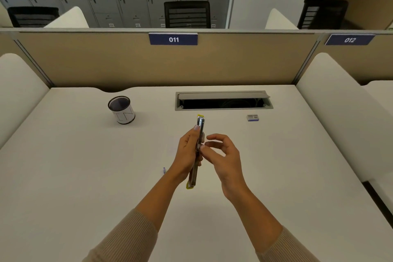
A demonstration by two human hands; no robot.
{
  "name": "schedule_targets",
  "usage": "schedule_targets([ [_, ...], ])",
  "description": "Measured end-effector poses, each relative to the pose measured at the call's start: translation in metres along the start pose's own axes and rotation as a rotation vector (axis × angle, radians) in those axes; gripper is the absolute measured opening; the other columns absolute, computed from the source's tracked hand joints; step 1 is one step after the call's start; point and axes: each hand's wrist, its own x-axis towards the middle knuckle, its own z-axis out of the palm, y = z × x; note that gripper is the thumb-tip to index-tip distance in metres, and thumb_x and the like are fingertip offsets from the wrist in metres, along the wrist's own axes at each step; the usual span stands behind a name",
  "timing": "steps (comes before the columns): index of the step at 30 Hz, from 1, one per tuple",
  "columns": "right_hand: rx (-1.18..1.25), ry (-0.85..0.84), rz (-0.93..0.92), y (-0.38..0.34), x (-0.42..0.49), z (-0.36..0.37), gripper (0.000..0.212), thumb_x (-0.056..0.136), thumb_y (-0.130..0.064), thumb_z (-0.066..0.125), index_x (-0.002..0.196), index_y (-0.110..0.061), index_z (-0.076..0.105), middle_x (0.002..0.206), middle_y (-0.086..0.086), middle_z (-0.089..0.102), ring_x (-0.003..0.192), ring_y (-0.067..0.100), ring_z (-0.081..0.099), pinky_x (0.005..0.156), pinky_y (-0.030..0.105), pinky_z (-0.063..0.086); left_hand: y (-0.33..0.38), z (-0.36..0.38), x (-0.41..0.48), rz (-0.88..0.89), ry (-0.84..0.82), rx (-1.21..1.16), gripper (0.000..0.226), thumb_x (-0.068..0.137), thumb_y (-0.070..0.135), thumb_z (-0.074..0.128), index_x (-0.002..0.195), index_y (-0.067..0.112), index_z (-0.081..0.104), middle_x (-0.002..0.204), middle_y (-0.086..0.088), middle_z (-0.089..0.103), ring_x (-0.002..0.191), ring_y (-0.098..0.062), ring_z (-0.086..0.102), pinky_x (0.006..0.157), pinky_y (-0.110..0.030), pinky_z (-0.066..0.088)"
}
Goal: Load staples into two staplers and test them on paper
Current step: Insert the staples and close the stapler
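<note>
Head view: left hand (187,153) grips opened stapler (198,151), right hand (223,155) touching it.

"011" on the blue partition sign (173,39), "012" on the neighbouring sign (349,40).

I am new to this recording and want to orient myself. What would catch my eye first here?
At the centre, the left hand holds a long metal stapler with yellow ends opened out above the white desk, while the right hand pinches at its middle. Behind, a round black mesh cup stands left, a small staple box lies right.
</note>
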Motion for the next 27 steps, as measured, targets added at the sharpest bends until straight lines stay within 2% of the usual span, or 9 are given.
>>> schedule_targets([
  [5, -0.079, -0.094, -0.079, -0.005, 0.001, -0.009, 0.016, 0.083, -0.017, 0.075, 0.098, -0.023, 0.071, 0.092, 0.0, 0.073, 0.087, 0.018, 0.071, 0.076, 0.031, 0.061, 0.003, -0.004, -0.002, 0.004, -0.052, 0.047, 0.041, 0.094, 0.057, 0.039, 0.073, 0.026, 0.056, 0.054, 0.005, 0.05, 0.045, -0.009, 0.049, 0.043, -0.021, 0.045],
  [9, -0.081, -0.164, -0.131, -0.007, 0.002, -0.013, 0.011, 0.086, -0.017, 0.074, 0.096, -0.018, 0.074, 0.087, -0.002, 0.074, 0.081, 0.018, 0.073, 0.073, 0.027, 0.061, 0.006, -0.006, -0.003, 0.024, -0.062, 0.083, 0.043, 0.091, 0.059, 0.039, 0.065, 0.028, 0.054, 0.053, 0.007, 0.049, 0.045, -0.007, 0.049, 0.044, -0.019, 0.045],
  [11, -0.083, -0.173, -0.151, -0.007, 0.002, -0.013, 0.009, 0.087, -0.016, 0.072, 0.093, -0.021, 0.075, 0.086, -0.003, 0.075, 0.08, 0.017, 0.073, 0.069, 0.023, 0.059, 0.008, -0.006, -0.004, 0.036, -0.077, 0.09, 0.043, 0.092, 0.058, 0.038, 0.065, 0.028, 0.052, 0.054, 0.008, 0.05, 0.045, -0.006, 0.049, 0.043, -0.019, 0.045],
  [16, -0.183, -0.159, -0.24, -0.009, 0.004, -0.013, 0.021, 0.084, -0.015, 0.075, 0.085, -0.036, 0.075, 0.081, -0.015, 0.075, 0.073, 0.013, 0.073, 0.063, 0.02, 0.058, 0.01, -0.006, -0.003, 0.046, -0.086, 0.097, 0.043, 0.1, 0.045, 0.036, 0.066, 0.023, 0.051, 0.053, 0.008, 0.049, 0.045, -0.005, 0.047, 0.042, -0.018, 0.043],
  [19, -0.303, -0.127, -0.307, -0.006, 0.005, -0.013, 0.018, 0.085, -0.017, 0.075, 0.089, -0.034, 0.077, 0.084, -0.018, 0.073, 0.073, 0.012, 0.071, 0.061, 0.022, 0.06, 0.01, -0.005, -0.003, 0.044, -0.074, 0.101, 0.043, 0.101, 0.044, 0.036, 0.064, 0.027, 0.051, 0.052, 0.008, 0.049, 0.043, -0.006, 0.046, 0.041, -0.018, 0.043],
  [23, -0.493, -0.139, -0.36, -0.002, 0.01, -0.014, 0.013, 0.087, -0.017, 0.072, 0.098, -0.021, 0.078, 0.085, -0.013, 0.071, 0.074, 0.013, 0.069, 0.065, 0.03, 0.061, 0.006, -0.004, -0.005, -0.011, -0.057, 0.108, 0.046, 0.1, 0.051, 0.037, 0.059, 0.034, 0.05, 0.051, 0.008, 0.047, 0.042, -0.005, 0.044, 0.042, -0.018, 0.041],
  [27, -0.649, -0.207, -0.476, -0.003, 0.014, -0.019, 0.012, 0.089, -0.019, 0.07, 0.098, -0.02, 0.077, 0.09, -0.006, 0.074, 0.08, 0.006, 0.066, 0.079, 0.022, 0.057, 0.0, -0.004, -0.007, -0.067, -0.055, 0.112, 0.047, 0.098, 0.056, 0.038, 0.059, 0.031, 0.049, 0.051, 0.008, 0.046, 0.041, -0.005, 0.043, 0.042, -0.017, 0.04],
])
